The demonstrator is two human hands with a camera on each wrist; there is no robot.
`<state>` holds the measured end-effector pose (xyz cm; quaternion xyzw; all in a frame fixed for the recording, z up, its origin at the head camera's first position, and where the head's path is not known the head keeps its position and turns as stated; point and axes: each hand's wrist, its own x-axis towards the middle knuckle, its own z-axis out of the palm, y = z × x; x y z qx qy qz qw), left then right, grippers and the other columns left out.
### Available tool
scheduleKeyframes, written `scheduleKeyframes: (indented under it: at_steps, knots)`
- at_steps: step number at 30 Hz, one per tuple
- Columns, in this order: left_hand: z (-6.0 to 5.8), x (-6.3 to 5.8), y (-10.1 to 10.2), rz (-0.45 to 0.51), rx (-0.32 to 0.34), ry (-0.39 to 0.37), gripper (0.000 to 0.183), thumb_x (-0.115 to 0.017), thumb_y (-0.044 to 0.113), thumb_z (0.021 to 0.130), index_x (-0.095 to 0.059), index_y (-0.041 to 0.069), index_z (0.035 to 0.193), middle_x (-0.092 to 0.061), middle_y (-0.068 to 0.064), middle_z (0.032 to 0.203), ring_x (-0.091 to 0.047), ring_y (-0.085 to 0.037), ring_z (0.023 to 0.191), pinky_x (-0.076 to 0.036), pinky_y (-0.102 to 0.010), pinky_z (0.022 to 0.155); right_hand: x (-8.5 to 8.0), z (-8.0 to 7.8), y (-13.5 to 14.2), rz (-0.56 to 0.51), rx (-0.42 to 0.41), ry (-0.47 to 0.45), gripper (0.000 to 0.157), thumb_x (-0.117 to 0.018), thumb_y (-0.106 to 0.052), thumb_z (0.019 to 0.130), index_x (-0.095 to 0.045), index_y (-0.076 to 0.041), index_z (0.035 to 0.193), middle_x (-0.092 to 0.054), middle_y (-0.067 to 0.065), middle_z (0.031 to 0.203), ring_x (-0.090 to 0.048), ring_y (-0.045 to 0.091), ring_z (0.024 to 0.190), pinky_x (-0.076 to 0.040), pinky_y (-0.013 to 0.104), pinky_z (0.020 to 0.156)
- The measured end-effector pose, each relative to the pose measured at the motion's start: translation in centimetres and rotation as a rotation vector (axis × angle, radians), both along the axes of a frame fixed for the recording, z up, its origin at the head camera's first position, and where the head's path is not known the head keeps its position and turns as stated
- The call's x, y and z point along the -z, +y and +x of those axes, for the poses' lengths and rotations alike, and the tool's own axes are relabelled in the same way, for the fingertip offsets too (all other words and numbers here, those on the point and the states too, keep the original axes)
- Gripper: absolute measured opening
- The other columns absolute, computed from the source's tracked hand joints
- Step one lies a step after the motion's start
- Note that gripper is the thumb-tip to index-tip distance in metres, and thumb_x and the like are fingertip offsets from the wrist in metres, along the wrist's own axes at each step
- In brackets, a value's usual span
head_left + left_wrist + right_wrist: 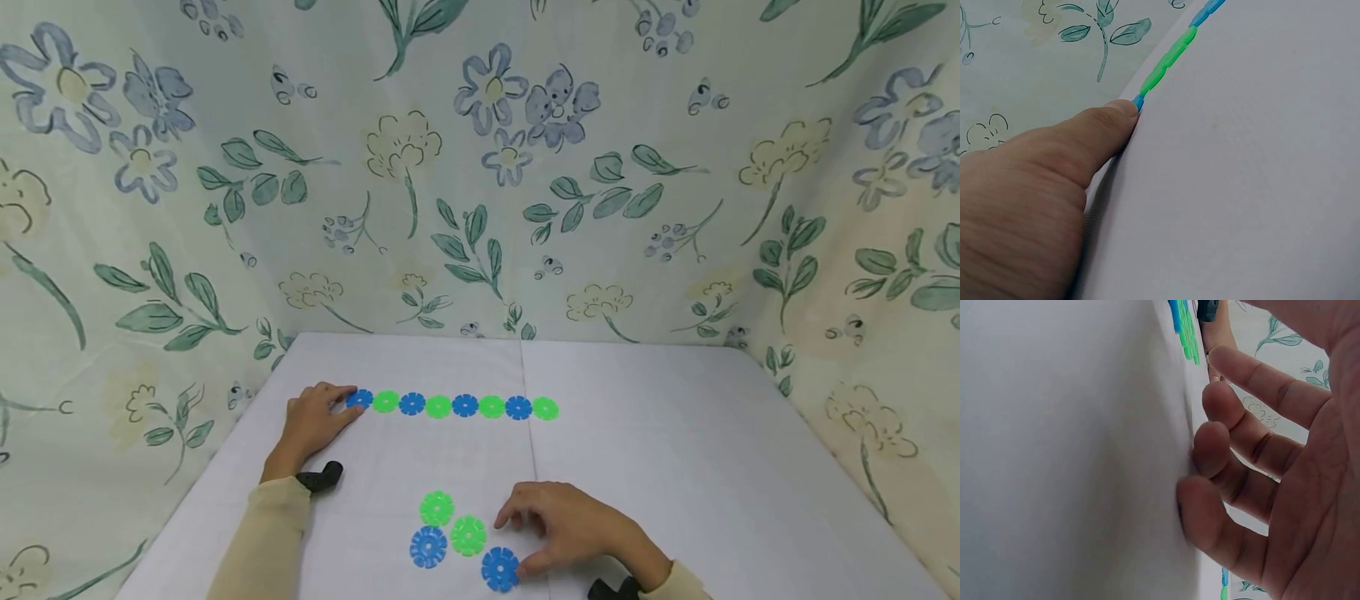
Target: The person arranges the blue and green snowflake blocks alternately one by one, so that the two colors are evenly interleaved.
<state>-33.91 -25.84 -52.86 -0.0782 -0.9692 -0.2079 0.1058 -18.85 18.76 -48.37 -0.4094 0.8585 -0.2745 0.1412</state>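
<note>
My left hand [317,423] is at the left end of a row of notched plastic discs that alternate blue and green. Thumb and index finger pinch the end blue disc [362,398]; in the left wrist view the thumb covers most of this blue disc [1139,102]. Near the front edge my right hand [566,525] hovers low, fingers loosely bent and spread. Its thumb tip is right at the edge of a loose blue disc [500,571]. Nothing shows between the fingers of the right hand [1260,450] in the right wrist view.
Beside the right hand lie two loose green discs [468,536] and another blue disc [428,547]. The row's far end is a green disc [546,408]. A white cloth with a crease covers the table [675,450]. A floral curtain [480,167] surrounds its back and sides.
</note>
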Motion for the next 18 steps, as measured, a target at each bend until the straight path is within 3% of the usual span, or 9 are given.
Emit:
scheduleKeyframes:
  at_steps: [18]
  knots:
    - [0.09,-0.06,-0.02,0.007,0.000,-0.002,0.055,-0.066,0.057,0.091,-0.065,0.023,0.135,-0.064,-0.013,0.127,-0.054,-0.035,0.118,-0.035,-0.056,0.092,0.35,0.43,-0.65,0.056,-0.015,0.125,0.048,-0.082,-0.059,0.074,-0.067,-0.038,0.114,-0.061,-0.023,0.102,-0.049,-0.007,0.080,-0.042,0.013,0.069]
